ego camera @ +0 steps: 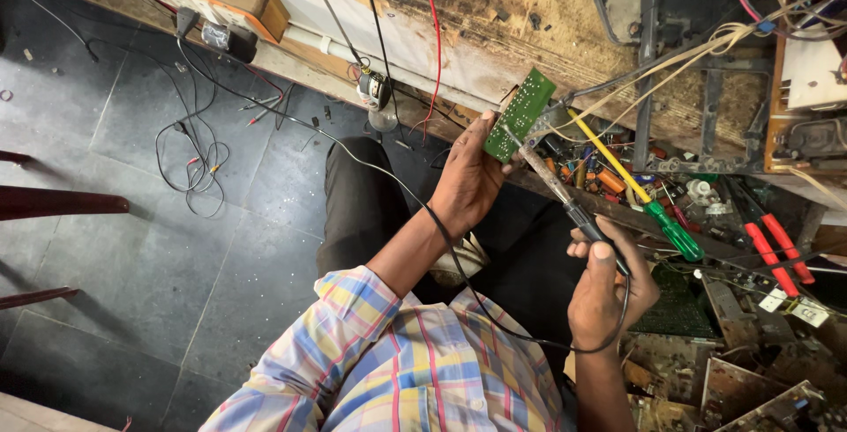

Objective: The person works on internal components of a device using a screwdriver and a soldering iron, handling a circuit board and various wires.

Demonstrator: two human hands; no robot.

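Note:
My left hand [468,180] holds a small green circuit board [520,114] by its lower edge, tilted up in front of me. My right hand [609,282] grips the black handle of a soldering iron [556,189], whose metal tip touches the lower edge of the board. The iron's black cord [441,229] loops back across my left wrist and under my right hand. My sleeves are plaid, and my dark trousers show below.
A cluttered workbench [547,26] runs along the top. A yellow-shafted, green-handled screwdriver [644,202] and red-handled pliers [776,247] lie right of the board. Old circuit boards [750,388] pile at lower right. Loose wires [194,150] trail on the dark tiled floor.

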